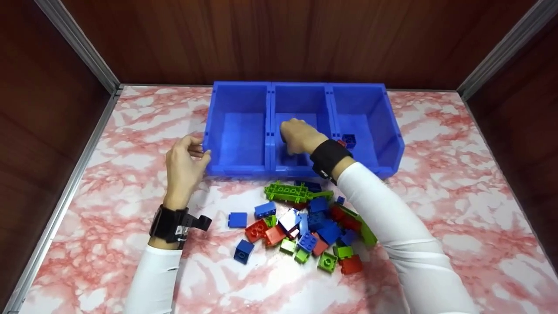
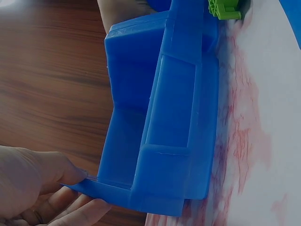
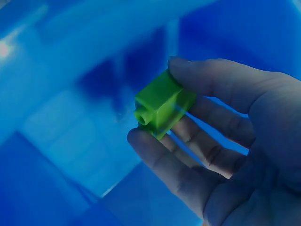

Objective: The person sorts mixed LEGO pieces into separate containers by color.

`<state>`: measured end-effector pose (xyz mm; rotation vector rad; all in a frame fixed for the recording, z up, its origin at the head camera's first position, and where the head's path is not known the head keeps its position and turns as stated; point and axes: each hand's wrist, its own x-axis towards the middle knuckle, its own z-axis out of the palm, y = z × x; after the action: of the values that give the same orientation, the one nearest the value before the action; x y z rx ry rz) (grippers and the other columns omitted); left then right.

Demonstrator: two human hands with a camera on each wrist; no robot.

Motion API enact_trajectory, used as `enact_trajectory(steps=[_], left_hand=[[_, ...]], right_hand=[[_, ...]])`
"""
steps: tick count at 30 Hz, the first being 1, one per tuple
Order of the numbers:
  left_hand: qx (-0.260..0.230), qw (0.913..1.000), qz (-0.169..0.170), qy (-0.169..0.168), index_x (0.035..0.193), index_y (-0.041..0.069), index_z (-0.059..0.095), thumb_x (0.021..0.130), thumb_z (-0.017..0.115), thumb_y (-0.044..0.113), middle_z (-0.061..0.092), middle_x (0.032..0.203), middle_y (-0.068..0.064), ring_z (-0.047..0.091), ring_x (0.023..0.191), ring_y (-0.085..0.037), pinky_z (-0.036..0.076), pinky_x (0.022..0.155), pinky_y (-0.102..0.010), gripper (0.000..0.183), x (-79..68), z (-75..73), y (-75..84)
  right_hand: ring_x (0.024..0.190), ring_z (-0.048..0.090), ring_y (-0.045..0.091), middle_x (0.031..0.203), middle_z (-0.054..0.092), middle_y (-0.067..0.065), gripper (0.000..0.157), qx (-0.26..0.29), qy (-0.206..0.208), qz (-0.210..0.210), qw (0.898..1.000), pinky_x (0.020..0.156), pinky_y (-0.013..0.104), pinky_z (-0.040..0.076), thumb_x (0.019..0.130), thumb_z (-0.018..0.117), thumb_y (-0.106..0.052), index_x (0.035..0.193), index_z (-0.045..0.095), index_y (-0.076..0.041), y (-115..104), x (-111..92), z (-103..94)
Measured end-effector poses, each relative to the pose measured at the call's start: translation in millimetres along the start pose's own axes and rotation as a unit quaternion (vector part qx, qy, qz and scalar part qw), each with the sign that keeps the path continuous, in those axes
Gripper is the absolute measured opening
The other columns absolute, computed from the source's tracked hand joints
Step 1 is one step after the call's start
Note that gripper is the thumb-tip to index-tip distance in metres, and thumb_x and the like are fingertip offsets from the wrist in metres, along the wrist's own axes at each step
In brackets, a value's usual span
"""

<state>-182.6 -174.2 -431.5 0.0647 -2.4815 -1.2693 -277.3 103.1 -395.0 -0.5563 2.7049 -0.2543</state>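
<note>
My left hand (image 1: 185, 163) pinches the left wall of a blue three-compartment bin (image 1: 237, 169); in the left wrist view the thumb lies inside the rim and the fingers outside. My right hand (image 1: 300, 136) reaches down into the middle compartment. Seen from the right wrist, it holds a green toy brick (image 3: 162, 103) with a small round stud between thumb and fingertips, above the blue floor. The head view hides that brick behind the hand. In the right compartment lie a dark blue brick (image 1: 348, 140) and a red piece (image 1: 341, 143), partly covered by the right wrist.
In front of the bin is a loose pile of red, blue, green and white bricks (image 1: 307, 242). A long green piece (image 1: 287, 192) lies close to the bin's front. Two blue bricks sit apart at the left. Brown wood panels (image 1: 296, 41) enclose the marbled table (image 1: 113, 209).
</note>
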Motion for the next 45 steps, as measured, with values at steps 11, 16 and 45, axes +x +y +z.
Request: enact_trajectory(steps=[11, 16, 45], left_hand=[[-0.002, 1.0000, 0.003, -0.003, 0.115, -0.009, 0.069, 0.089, 0.074, -0.004, 0.073, 0.108, -0.026, 0.072, 0.096, -0.038, 0.063, 0.091, -0.046, 0.028, -0.8, 2.8, 1.4], [0.001, 1.0000, 0.005, -0.007, 0.113, -0.009, 0.069, 0.088, 0.075, -0.002, 0.072, 0.108, -0.025, 0.072, 0.096, -0.038, 0.062, 0.091, -0.046, 0.027, -1.6, 2.7, 2.7], [0.003, 1.0000, 0.001, 0.000, 0.115, -0.009, 0.069, 0.089, 0.074, -0.003, 0.073, 0.109, -0.026, 0.073, 0.097, -0.038, 0.063, 0.091, -0.047, 0.028, 0.6, -0.7, -1.0]], right_hand=[[0.093, 0.058, 0.026, 0.108, 0.070, 0.015, 0.021, -0.027, -0.026, 0.013, 0.999, 0.079, 0.039, 0.058, 0.078, 0.065, 0.012, 0.091, 0.069, -0.003, 8, 4, 9.2], [0.095, 0.059, 0.027, 0.110, 0.072, 0.018, 0.018, -0.052, -0.020, -0.006, 0.998, 0.086, 0.043, 0.060, 0.080, 0.063, 0.010, 0.092, 0.067, -0.003, 10, 5, 13.0], [0.107, 0.076, 0.033, 0.118, 0.079, 0.016, 0.039, -0.009, 0.057, -0.183, 0.981, 0.095, 0.047, 0.065, 0.089, 0.085, -0.022, 0.121, 0.076, -0.002, -3, -88, -24.4]])
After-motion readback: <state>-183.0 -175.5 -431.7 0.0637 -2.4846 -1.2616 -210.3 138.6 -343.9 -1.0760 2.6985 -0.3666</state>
